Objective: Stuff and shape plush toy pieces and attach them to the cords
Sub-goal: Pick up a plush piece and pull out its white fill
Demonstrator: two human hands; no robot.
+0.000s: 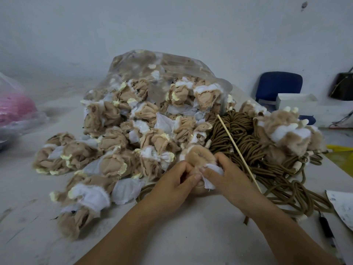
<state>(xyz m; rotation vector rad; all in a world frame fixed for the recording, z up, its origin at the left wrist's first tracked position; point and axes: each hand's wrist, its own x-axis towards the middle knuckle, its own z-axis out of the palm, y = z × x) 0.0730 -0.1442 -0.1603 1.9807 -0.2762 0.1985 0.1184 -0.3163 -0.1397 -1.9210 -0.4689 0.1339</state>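
Nearest: two bare forearms reach out over the pale, scuffed counter (pixel 181 236). Left hand (pixel 172 181) and right hand (pixel 228 178) meet on one plush piece (pixel 199 155), held at the front edge of the heap, just over the counter.

Piece: rounded dome of tan short-pile fur, with a white woven flap at its lower right.
Left grip: fingers curled round the piece's left side, thumb laid against it.
Right grip: thumb and fingers pinching the white flap.

Near, right edge: black pen (pixel 327 231) lying on the counter. Corner of a grey-smudged paper sheet (pixel 342 205) just beyond it.

Just beside the right hand: thin pale wooden stick (pixel 238 152), straight, slanting across a tangle of brown cords (pixel 246 134). Cannot tell whether the hand touches the stick. Cords are round and matte, looped in loose coils; a few carry pale cylindrical ends.

Left of and behind the hands: heap of inside-out plush skins (pixel 112 142), limp and crumpled, with tan backing, white patches and cream fuzzy edges. The heap spills from a clear plastic bag (pixel 152 62).

Right of the cords: fur-side-out pieces (pixel 286 131), shaggy tan and white with cream nubs.

Far: pink material inside a clear bag (pixel 13 109) at left. White box (pixel 296 100) and blue chair (pixel 278 85) at right, against a grey-white wall.
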